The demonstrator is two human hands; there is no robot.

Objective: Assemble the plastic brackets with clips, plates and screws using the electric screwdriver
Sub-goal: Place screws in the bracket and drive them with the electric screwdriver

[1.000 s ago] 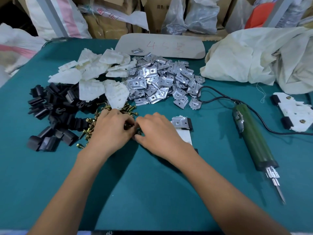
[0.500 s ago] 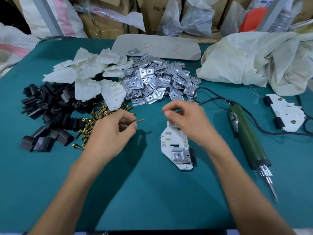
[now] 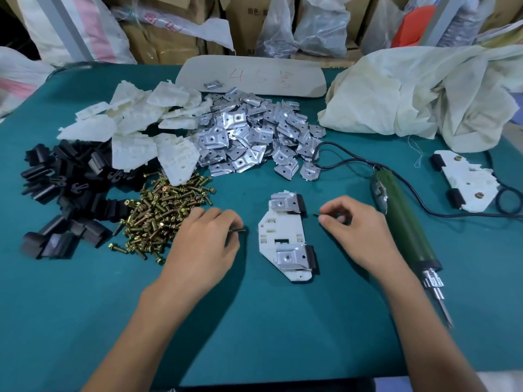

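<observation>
My left hand pinches one small screw, my right hand another; the bracket lies between them on the tabletop; it looks light and stiff and may skid, so I'd steady its edge.

Bare forearms reaching in from below, left hand palm down pinching a screw, right hand pinching a second screw

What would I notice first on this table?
Probably the shiny heap of metal plates at the back, with golden screws piled to its left and nearer. In the middle, a white bracket lies between the left hand and right hand, each pinching a screw, with a green screwdriver to the right.
</observation>
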